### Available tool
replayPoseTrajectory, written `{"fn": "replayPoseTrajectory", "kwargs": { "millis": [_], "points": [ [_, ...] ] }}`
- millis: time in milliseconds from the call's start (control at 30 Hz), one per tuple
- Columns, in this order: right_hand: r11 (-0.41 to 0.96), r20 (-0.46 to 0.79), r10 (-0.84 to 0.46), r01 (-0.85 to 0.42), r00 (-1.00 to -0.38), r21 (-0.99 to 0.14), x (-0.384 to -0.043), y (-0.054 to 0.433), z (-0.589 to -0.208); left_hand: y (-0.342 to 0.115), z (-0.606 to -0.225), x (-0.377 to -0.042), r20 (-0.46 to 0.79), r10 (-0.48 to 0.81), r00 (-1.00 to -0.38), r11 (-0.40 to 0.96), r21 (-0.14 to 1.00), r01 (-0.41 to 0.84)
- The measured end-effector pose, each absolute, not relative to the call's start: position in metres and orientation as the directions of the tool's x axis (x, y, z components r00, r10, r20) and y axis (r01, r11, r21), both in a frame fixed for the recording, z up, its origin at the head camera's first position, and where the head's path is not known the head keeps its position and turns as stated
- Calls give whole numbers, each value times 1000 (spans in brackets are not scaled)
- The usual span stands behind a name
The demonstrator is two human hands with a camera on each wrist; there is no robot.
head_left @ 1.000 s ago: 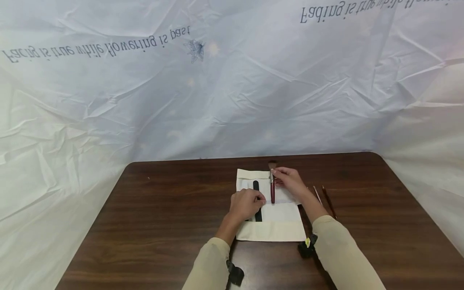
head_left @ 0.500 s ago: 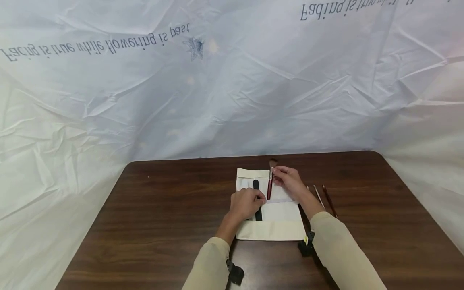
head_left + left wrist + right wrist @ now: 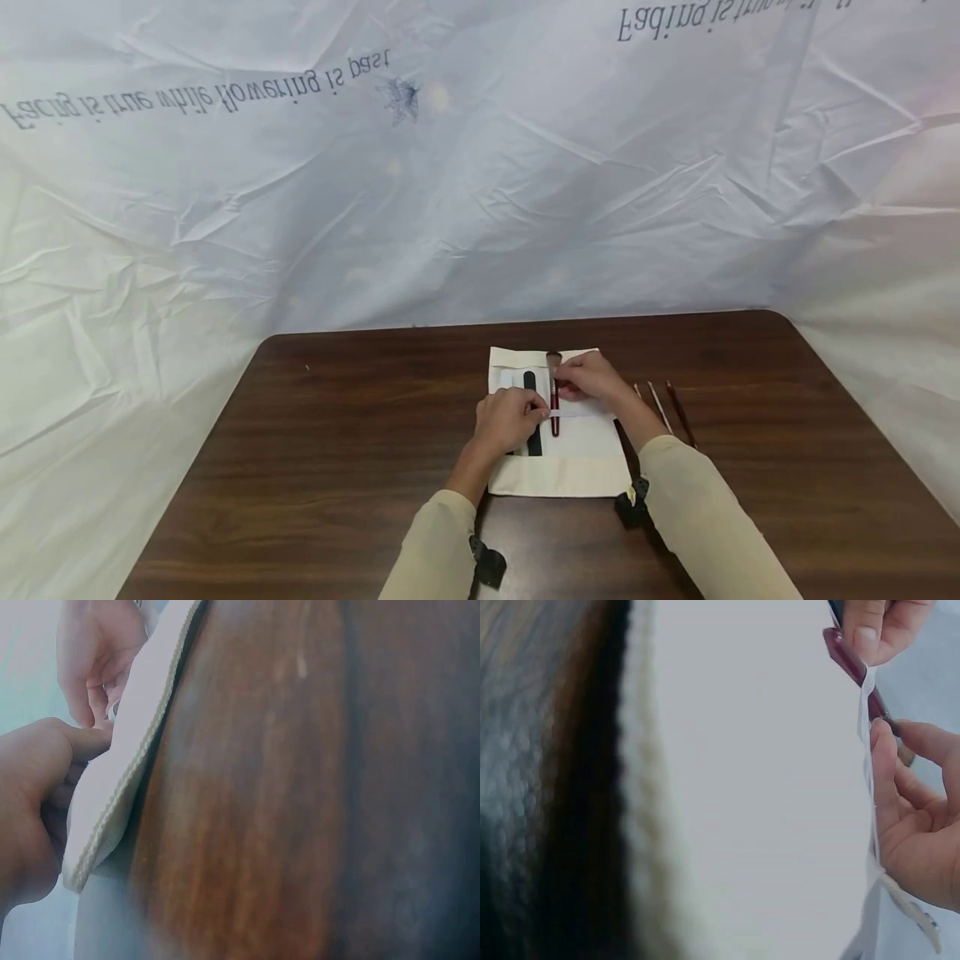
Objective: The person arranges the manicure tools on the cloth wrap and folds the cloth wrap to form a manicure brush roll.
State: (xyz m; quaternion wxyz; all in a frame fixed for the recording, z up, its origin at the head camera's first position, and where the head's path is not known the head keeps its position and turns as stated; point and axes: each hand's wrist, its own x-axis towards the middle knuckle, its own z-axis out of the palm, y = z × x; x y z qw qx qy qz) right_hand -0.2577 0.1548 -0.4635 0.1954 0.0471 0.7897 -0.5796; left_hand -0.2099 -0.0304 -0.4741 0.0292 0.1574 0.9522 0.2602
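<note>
- Pale sheet (image 3: pixel 480 183): creased, printed with lettering, it fills the upper half of my head view.
- Table (image 3: pixel 360 417): dark wood grain, spanning the lower half of the frame.
- Cloth (image 3: pixel 558 477): cream, opened flat, right of centre in the lower frame. I judge it soft and light, apt to slide or ruck when pulled, so best steadied at an edge.
- Right hand (image 3: pixel 592 379): right of centre, thumb and fingers pinching the brush near its metal collar.
- Left hand (image 3: pixel 508 418): just left of the brush, fingers curled, fingertips pinching the band.
- Brush (image 3: pixel 555 425): over the cloth, right of centre, bristles toward the top of the frame, red handle passing under the band. I would expect it to be light and stiff, the glossy handle a little slippery and the bristles soft and easily splayed; the collar or upper handle looks the surest hold.
- Black strip (image 3: pixel 534 442): left of the brush on the cloth, partly hidden by the left hand; probably thin and rigid.
- Dark stick (image 3: pixel 681 412) and pale stick (image 3: pixel 660 407): loose on the table, further right.
- Band (image 3: pixel 555 412): narrow, whitish, crossing the handle; probably stretchy, best pinched by its edge.
</note>
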Motion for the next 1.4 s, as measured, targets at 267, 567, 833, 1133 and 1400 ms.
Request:
{"fn": "replayPoseTrajectory", "kwargs": {
  "millis": [267,567,833,1133,1400],
  "points": [
    [474,-412,-175,290,-894,-831,-249,150,-454,-31,-475,-214,32,317,-948,809,512,288],
    [504,-424,-147,301,-894,-809,-245,151,-455,-29,-477,-215,22,324,-946,816,500,291],
    [492,-344,-209,205,-916,-846,-239,165,-452,-28,-476,-214,31,329,-944,812,501,300],
    [501,-94,-164,-1,-982,-865,-216,222,-440,-19,-470,-209,99,399,-911,707,600,375],
    [551,-42,5,38,-999,-834,-197,280,-441,-8,-472,-207,4,418,-909,692,647,320]
  ]
}}
